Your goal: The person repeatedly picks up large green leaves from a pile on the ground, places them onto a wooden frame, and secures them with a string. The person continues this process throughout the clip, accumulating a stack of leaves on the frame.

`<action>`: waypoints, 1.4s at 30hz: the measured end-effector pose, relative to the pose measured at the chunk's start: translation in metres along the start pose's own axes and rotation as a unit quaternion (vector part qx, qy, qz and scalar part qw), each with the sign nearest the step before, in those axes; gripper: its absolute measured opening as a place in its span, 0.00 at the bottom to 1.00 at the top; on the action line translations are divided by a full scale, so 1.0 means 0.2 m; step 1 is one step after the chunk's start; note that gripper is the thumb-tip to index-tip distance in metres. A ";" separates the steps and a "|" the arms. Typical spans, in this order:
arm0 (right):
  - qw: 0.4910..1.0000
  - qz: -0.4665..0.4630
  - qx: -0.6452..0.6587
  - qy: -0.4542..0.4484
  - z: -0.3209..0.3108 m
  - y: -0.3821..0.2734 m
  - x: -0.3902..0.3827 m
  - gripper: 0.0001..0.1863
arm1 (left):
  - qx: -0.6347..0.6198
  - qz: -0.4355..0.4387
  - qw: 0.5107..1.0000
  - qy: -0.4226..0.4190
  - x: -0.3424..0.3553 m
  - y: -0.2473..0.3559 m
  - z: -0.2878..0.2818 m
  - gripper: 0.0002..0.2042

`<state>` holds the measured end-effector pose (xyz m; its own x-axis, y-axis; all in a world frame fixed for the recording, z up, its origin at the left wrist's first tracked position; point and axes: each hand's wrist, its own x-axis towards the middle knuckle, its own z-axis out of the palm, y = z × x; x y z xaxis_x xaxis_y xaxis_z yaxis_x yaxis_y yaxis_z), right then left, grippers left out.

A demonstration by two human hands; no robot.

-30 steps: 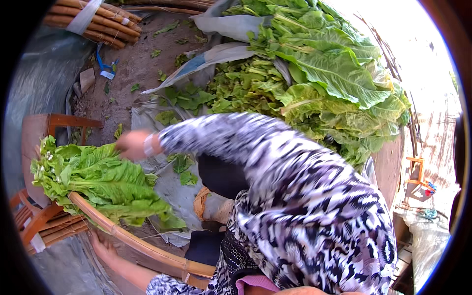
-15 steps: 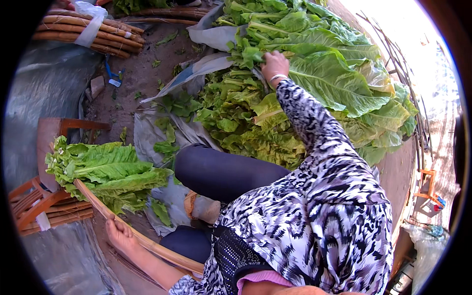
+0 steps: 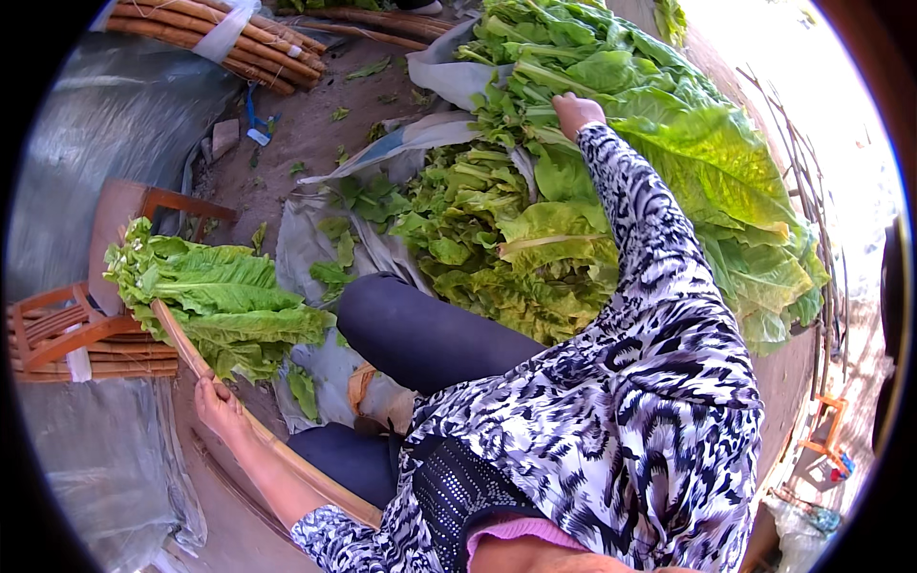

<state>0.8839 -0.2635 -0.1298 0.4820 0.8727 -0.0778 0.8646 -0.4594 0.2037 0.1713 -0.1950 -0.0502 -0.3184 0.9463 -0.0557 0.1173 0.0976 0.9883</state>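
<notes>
My left hand (image 3: 220, 406) is wrapped round a long split-bamboo stick (image 3: 277, 446) that slants up to the left. At the stick's far end hangs a thick bunch of green tobacco leaves (image 3: 224, 301), their stalk ends crowded at the left. My right arm reaches out to a big pile of broad green tobacco leaves (image 3: 688, 162). There my right hand (image 3: 578, 113) is closed at the stalk ends of the leaves, its fingertips partly hidden. A yellower heap of leaves (image 3: 521, 277) lies nearer to my knee.
Bundled sticks (image 3: 215, 38) lie at the far left, with more sticks (image 3: 105, 358) under a small wooden chair (image 3: 67, 325). A brown wooden seat (image 3: 115, 244) stands beside the strung bunch. Grey sheeting (image 3: 306, 248) spreads under the leaves; plastic film (image 3: 105, 458) covers ground at the left.
The view has shifted a little. My right hand has stayed at the pile's stalk ends, its fingers closed in both frames. My left hand still grips the stick.
</notes>
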 end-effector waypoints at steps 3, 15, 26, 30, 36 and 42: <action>0.997 0.040 0.008 0.061 -0.04 0.03 -0.04 0.11 | 0.004 -0.002 1.000 0.007 0.00 -0.03 -0.01 0.11; 0.864 -0.369 0.272 0.206 -0.87 -1.19 -0.46 0.18 | 0.003 0.010 0.987 -0.162 -0.12 0.09 0.11 0.18; 0.608 -0.704 0.366 0.024 -0.82 -2.23 -0.80 0.23 | -0.108 -0.104 0.968 -0.203 -0.27 0.25 0.02 0.11; 0.575 -0.601 0.340 -0.439 -0.77 -2.25 -0.76 0.34 | -0.088 -0.109 0.967 -0.215 -0.27 0.16 -0.07 0.11; 0.719 -0.596 0.189 -0.303 -0.56 -2.69 -0.51 0.23 | -0.133 0.016 0.989 -0.068 -0.14 0.09 -0.57 0.10; 0.687 -0.632 0.345 -0.097 -0.63 -3.42 -0.48 0.20 | 0.216 -0.137 0.917 -0.306 0.38 -0.55 -0.67 0.08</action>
<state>0.2289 -0.0115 -0.1398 -0.7644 0.6383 0.0909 0.4382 0.6177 -0.6531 0.0089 -0.1750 -0.1443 0.1797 0.8510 -0.4935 0.5150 0.3460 0.7843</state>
